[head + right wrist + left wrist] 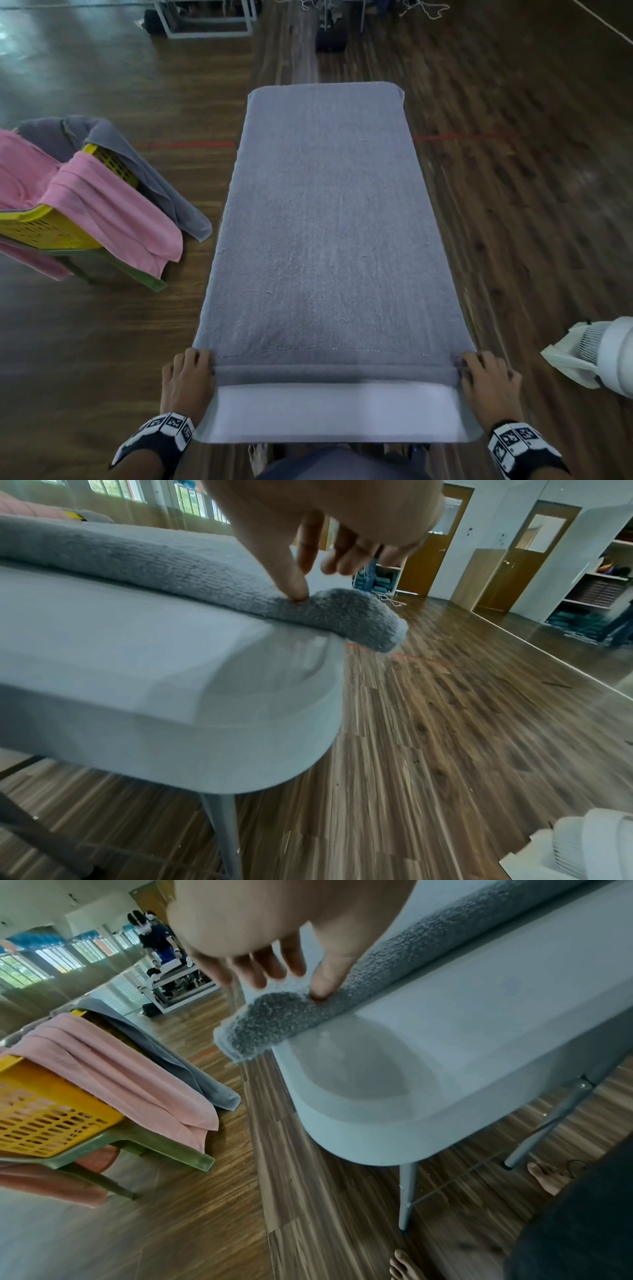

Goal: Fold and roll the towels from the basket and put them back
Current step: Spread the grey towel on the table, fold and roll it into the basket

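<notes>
A grey towel [322,222] lies flat along the white table [335,414], covering most of its length. Its near end is turned over into a thin roll [335,371] across the table's width. My left hand [202,359] holds the left end of that roll, which overhangs the table corner [267,1023]. The thumb [322,988] presses into the near side and the fingers curl over the top. My right hand [467,365] holds the right end [359,618] the same way, thumb [294,585] dug into the pile.
A yellow basket [44,229] sits on a green stool [137,274] left of the table, with a pink towel [113,205] and another grey towel [154,181] draped over its rim. A white fan [603,356] stands on the floor at right. My bare feet [548,1175] are beneath the table's near end.
</notes>
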{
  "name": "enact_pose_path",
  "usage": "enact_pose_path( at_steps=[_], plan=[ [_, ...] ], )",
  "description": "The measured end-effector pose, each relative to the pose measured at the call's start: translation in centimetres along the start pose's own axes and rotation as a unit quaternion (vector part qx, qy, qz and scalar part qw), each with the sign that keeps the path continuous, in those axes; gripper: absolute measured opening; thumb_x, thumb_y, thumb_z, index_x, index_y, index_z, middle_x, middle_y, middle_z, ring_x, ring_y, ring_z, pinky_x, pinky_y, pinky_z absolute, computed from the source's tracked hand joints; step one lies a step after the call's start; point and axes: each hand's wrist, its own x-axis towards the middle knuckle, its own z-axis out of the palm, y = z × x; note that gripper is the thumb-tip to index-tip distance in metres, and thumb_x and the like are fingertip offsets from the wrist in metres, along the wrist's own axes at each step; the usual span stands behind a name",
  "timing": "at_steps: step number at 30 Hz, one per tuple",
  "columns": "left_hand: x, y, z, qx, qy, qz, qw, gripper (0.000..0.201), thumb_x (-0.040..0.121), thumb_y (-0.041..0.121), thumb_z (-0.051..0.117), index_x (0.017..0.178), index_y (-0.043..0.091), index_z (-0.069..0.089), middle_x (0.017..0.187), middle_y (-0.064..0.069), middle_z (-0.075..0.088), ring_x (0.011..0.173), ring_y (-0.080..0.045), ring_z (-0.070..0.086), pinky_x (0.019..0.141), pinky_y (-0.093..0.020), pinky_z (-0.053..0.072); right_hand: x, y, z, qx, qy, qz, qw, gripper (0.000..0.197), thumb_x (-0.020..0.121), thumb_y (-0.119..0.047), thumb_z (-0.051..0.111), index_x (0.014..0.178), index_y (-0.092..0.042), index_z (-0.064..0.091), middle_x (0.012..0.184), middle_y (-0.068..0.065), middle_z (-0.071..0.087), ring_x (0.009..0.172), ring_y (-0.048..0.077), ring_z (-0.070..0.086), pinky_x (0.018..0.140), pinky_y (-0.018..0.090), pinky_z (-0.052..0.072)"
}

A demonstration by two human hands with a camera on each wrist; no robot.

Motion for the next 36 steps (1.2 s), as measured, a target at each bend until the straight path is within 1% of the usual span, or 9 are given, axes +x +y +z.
enact_pose_path(
  at_steps=[3,8,14,18,21,24,30,33,36],
  plan=[
    [-0.2,0.1,0.6,-0.048,0.000,0.035,0.998,0.040,0.058,-0.008,0.071,0.088,0.013,0.054,0.082,-0.004,0.052,0.069,-0.027,0.053,0.059,-0.038,0.048,-0.1,-0.1,0.6,0.041,-0.039,-0.077,0.995,0.029,0.063,-0.003,0.070,0.074,-0.022,0.052,0.076,-0.003,0.051,0.070,0.026,0.056,0.064,0.040,0.045],
    [-0.4,-0.2,0.9,-0.080,0.006,0.047,0.996,0.038,0.063,-0.008,0.072,0.094,0.011,0.062,0.093,-0.004,0.060,0.082,-0.028,0.056,0.067,-0.041,0.053,-0.2,0.0,1.0,0.060,-0.050,-0.066,0.995,0.033,0.061,0.000,0.075,0.090,-0.013,0.067,0.092,0.003,0.064,0.085,0.027,0.062,0.078,0.044,0.052],
    [0.0,-0.5,-0.1,-0.022,-0.018,0.042,0.999,0.009,0.074,0.021,0.063,0.079,0.028,0.065,0.077,0.010,0.065,0.074,-0.018,0.062,0.070,-0.037,0.044,0.8,-0.7,0.1,-0.005,-0.071,0.004,0.997,0.020,0.071,-0.024,0.074,0.089,-0.034,0.071,0.088,-0.012,0.069,0.087,0.018,0.060,0.084,0.041,0.031],
    [0.5,0.1,-0.3,-0.002,-0.025,0.024,0.999,0.016,0.073,0.018,0.069,0.080,0.027,0.058,0.077,0.008,0.063,0.076,-0.020,0.062,0.072,-0.038,0.039,1.7,-1.3,-0.3,-0.049,-0.106,0.016,0.993,0.016,0.081,-0.029,0.062,0.095,-0.036,0.066,0.095,-0.011,0.066,0.095,0.015,0.058,0.087,0.041,0.030],
    [0.8,0.4,-0.5,-0.024,0.010,0.041,0.999,0.035,0.061,0.004,0.075,0.078,0.022,0.051,0.077,0.004,0.054,0.068,-0.023,0.051,0.061,-0.034,0.038,1.6,-1.3,-0.1,-0.007,-0.024,0.000,1.000,0.014,0.069,-0.010,0.065,0.080,-0.019,0.061,0.083,0.004,0.057,0.078,0.032,0.057,0.072,0.046,0.042],
    [0.9,0.6,0.1,-0.081,0.013,0.081,0.993,0.053,0.054,-0.008,0.073,0.078,0.027,0.043,0.076,0.006,0.049,0.065,-0.016,0.044,0.059,-0.028,0.039,1.1,-1.5,0.5,0.035,-0.039,-0.085,0.995,0.013,0.061,-0.010,0.058,0.070,-0.018,0.054,0.073,-0.002,0.050,0.066,0.027,0.055,0.058,0.039,0.044],
    [1.3,0.3,0.8,-0.095,0.023,0.067,0.993,0.035,0.060,-0.007,0.077,0.085,0.014,0.065,0.082,0.000,0.063,0.075,-0.023,0.058,0.065,-0.035,0.051,1.4,-0.8,1.3,0.054,-0.080,-0.058,0.994,0.037,0.062,-0.003,0.074,0.095,-0.018,0.069,0.091,-0.002,0.067,0.085,0.023,0.063,0.079,0.040,0.053],
    [1.8,0.6,0.2,-0.068,0.003,0.071,0.995,0.012,0.070,0.011,0.066,0.080,0.018,0.067,0.078,0.003,0.066,0.075,-0.023,0.062,0.069,-0.038,0.048,1.7,-1.1,0.6,0.020,-0.067,-0.033,0.997,0.027,0.063,-0.017,0.075,0.088,-0.028,0.073,0.084,-0.010,0.070,0.083,0.019,0.065,0.084,0.042,0.043],
    [2.4,1.2,-0.7,-0.048,-0.008,0.065,0.997,0.014,0.077,0.013,0.065,0.089,0.018,0.063,0.083,0.001,0.064,0.076,-0.023,0.062,0.068,-0.034,0.039,2.2,-2.3,-0.4,-0.004,-0.083,-0.016,0.996,0.019,0.074,-0.022,0.070,0.089,-0.033,0.069,0.086,-0.012,0.068,0.089,0.016,0.061,0.086,0.040,0.030]
  ],
)
